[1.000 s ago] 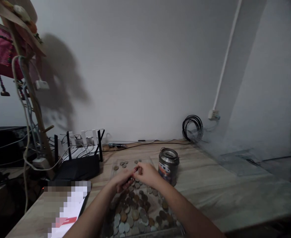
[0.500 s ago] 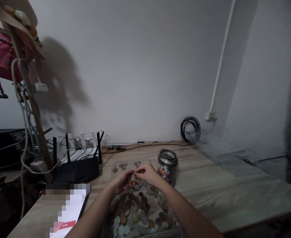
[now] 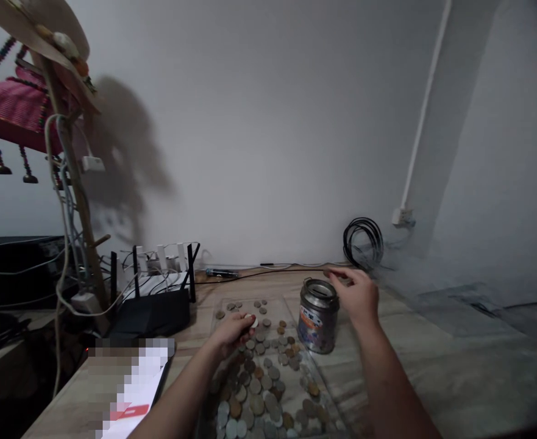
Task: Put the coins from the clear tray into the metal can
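Note:
My right hand [image 3: 358,296] is raised just right of and above a metal coin bank [image 3: 317,323], a round tin with a slot in its lid and a printed label. Its thumb and finger pinch a coin [image 3: 326,273] near the lid's upper right. My left hand [image 3: 234,331] is closed around coins, one pale coin [image 3: 252,319] showing at the thumb; how many it holds is hidden. Under it lies a clear plastic tray [image 3: 284,303] with many silver and brass-coloured coins [image 3: 256,402] spread across it, thickest at the near end.
A black router [image 3: 153,314] with upright antennas and tangled cables stands at the left, behind a partly blurred flat item [image 3: 135,390]. A coiled black cable [image 3: 363,242] leans on the wall. A wooden stand [image 3: 81,213] holds a hat and pink bag.
My right hand has parted from my left and moved right to the tin's lid, carrying a coin. My left hand stays over the tray with coins. The view has shifted slightly left.

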A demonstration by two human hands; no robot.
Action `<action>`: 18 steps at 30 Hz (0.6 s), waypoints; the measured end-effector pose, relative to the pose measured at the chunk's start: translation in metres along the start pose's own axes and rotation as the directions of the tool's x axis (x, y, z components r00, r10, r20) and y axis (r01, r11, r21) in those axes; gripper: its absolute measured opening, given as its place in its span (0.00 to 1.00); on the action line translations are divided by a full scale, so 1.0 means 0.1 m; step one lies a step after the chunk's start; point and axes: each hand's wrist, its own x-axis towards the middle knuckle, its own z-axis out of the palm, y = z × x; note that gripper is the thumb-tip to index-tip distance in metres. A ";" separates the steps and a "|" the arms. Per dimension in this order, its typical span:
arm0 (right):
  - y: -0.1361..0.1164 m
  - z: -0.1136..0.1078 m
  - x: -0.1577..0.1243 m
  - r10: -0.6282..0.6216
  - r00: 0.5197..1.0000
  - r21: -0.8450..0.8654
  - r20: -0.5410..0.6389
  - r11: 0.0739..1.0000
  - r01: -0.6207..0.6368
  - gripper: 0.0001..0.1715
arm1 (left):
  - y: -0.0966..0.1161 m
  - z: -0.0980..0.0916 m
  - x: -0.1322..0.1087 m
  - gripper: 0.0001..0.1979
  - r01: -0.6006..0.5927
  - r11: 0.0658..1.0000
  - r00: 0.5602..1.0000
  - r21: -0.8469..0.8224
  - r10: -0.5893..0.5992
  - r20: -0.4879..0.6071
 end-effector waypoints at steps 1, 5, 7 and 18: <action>0.06 0.00 0.02 0.023 0.999 -0.030 0.038 0.999 -0.022 0.13 | 0.01 0.00 0.00 0.17 0.000 1.000 1.000 0.006 0.000 -0.008; 0.10 0.09 -0.02 0.061 0.962 -0.118 0.266 0.993 -0.030 0.11 | 0.03 0.02 -0.02 0.15 0.035 0.999 0.999 -0.011 -0.036 -0.017; 0.08 0.13 -0.04 0.086 0.930 -0.114 0.358 0.992 -0.048 0.10 | 0.03 0.02 -0.02 0.13 0.064 0.997 0.997 -0.030 -0.065 -0.039; -0.12 0.09 -0.09 -0.087 0.994 -0.047 0.071 0.995 0.090 0.12 | 0.02 0.02 -0.01 0.17 0.037 0.999 0.999 0.016 -0.037 -0.003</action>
